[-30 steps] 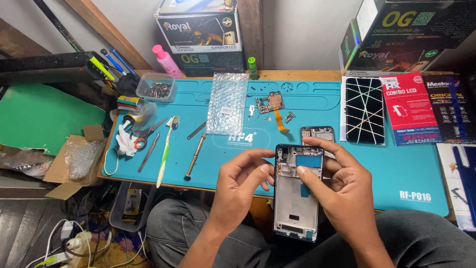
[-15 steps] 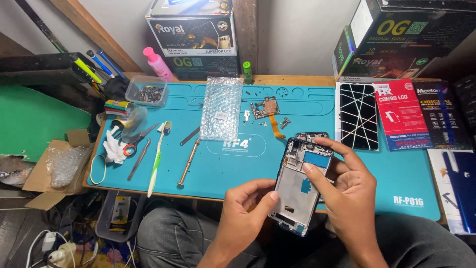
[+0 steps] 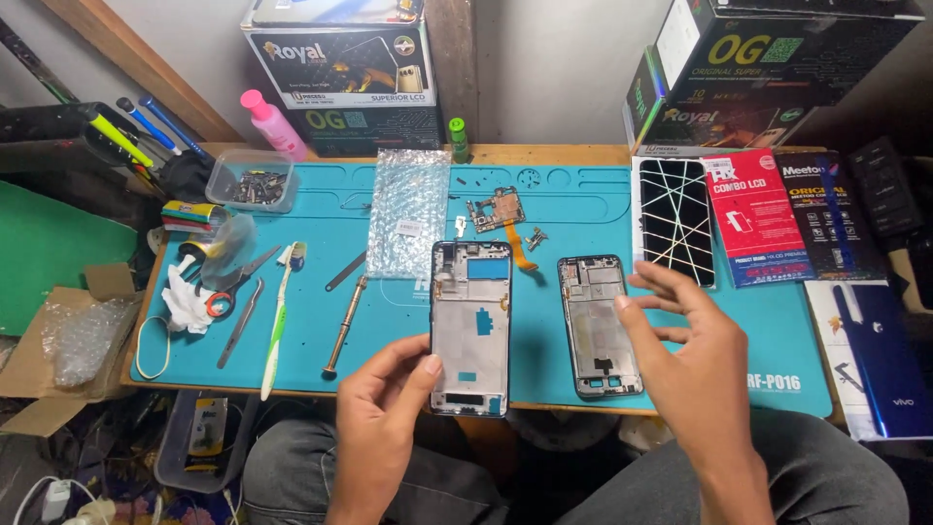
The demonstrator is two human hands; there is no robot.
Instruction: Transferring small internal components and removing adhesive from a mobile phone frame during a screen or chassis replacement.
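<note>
My left hand (image 3: 384, 423) holds a stripped phone frame (image 3: 471, 326) by its lower left edge, upright over the teal work mat (image 3: 321, 219). A second, darker phone frame (image 3: 600, 326) lies flat on the mat just to its right. Above and beside that second frame hovers my right hand (image 3: 680, 365), fingers spread, holding nothing. A small circuit board with an orange flex cable (image 3: 501, 214) lies beyond the frames.
A bubble-wrap bag (image 3: 408, 209), metal screwdriver (image 3: 344, 326), toothbrush (image 3: 277, 321), tweezers and scissors (image 3: 228, 282) lie left on the mat. A cracked phone screen (image 3: 675, 219) and flat parts packages (image 3: 758, 219) sit right. Cardboard boxes (image 3: 340, 68) and a pink bottle (image 3: 272, 124) stand at the back.
The single assembly held in both hands is now two pieces: the dark frame lies on the mat, my right hand has let go and opened, and my left hand holds the other frame alone.
</note>
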